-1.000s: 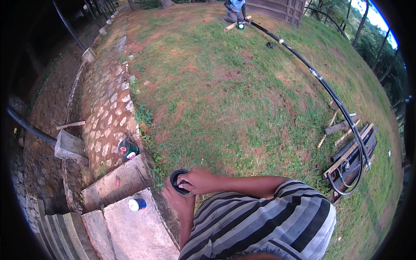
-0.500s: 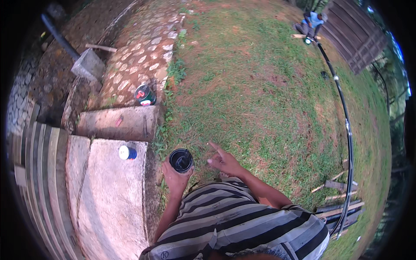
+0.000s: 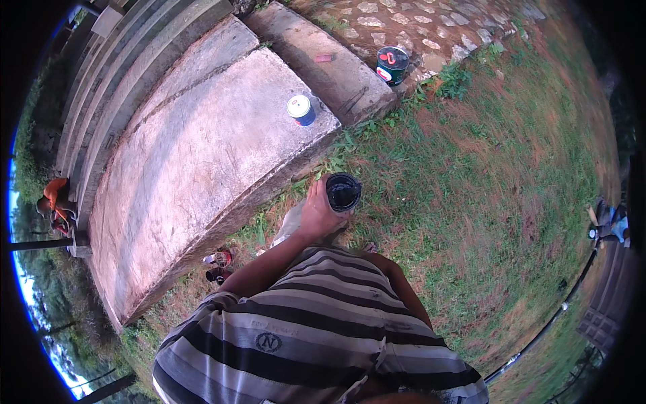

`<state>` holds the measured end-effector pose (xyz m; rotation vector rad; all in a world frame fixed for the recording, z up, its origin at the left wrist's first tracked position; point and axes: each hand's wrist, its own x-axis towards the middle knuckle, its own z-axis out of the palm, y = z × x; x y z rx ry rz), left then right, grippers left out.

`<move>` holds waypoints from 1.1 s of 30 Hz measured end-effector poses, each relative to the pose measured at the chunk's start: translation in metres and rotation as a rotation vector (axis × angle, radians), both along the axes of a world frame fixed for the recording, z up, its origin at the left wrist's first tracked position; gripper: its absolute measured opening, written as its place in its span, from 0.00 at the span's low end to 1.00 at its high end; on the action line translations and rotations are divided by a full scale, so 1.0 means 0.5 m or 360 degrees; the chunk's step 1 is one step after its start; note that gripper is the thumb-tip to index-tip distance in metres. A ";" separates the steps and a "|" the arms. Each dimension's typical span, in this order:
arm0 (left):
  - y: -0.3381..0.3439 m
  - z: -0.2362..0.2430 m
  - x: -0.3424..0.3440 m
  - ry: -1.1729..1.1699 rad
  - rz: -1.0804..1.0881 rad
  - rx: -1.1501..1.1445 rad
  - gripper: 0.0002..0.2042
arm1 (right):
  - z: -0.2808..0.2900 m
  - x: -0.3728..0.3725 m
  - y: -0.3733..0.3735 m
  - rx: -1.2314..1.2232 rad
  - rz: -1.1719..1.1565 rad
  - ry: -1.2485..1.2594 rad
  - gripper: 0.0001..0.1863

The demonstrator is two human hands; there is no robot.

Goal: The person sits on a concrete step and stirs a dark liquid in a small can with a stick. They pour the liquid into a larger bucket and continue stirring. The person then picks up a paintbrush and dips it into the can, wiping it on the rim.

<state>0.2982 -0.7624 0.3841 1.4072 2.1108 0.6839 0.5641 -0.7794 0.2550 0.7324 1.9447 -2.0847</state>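
My left hand point(image 3: 319, 211) is closed around the side of a small dark can point(image 3: 345, 193), held upright in front of my striped shirt. Glossy black liquid shows inside it; whether a brush stands in it I cannot make out. My right arm point(image 3: 408, 291) hangs down beside my body, and its hand is out of sight. Beyond the can, a blue can with a white lid point(image 3: 301, 110) stands on the pale concrete slab point(image 3: 215, 141). A larger dark green can point(image 3: 392, 65) is farther off, by the end of the lower concrete step point(image 3: 296, 44).
Long steps point(image 3: 138, 64) rise at the left, where a person in orange point(image 3: 57, 195) crouches. Red and dark items point(image 3: 219, 262) lie at the slab's foot. A reddish block point(image 3: 324, 58) rests on the lower step. Far right, a person in blue point(image 3: 616, 225) is near a long black pole point(image 3: 545, 331).
My view has swung left, bringing more of the slab and the person in orange into sight. My right hand, with fingers spread before, has dropped out of view. The left still holds the can.
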 end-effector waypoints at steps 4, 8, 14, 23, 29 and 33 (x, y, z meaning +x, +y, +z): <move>0.158 -0.076 -0.138 -0.0049 -0.0114 0.0104 0.51 | -0.260 -0.027 0.047 0.0235 0.0038 -0.0549 0.29; 0.280 -0.203 -0.314 -0.0019 -0.0199 0.0137 0.49 | -0.276 -0.110 0.103 0.0714 -0.0710 -0.1364 0.44; 0.582 -0.331 -0.459 -0.0132 0.0153 0.0366 0.45 | -0.293 -0.308 0.192 0.0241 -0.0843 -0.1242 0.50; 0.860 -0.465 -0.768 -0.0100 0.0416 0.0118 0.44 | -0.329 -0.460 0.265 -0.0231 -0.1324 -0.1312 0.41; 1.008 -0.532 -0.802 -0.0014 0.0092 0.0108 0.50 | -0.329 -0.516 0.286 -0.0229 -0.1713 -0.1379 0.38; 1.137 -0.653 -0.752 -0.0064 0.0035 -0.0101 0.51 | -0.313 -0.546 0.320 -0.0208 -0.1948 -0.1527 0.35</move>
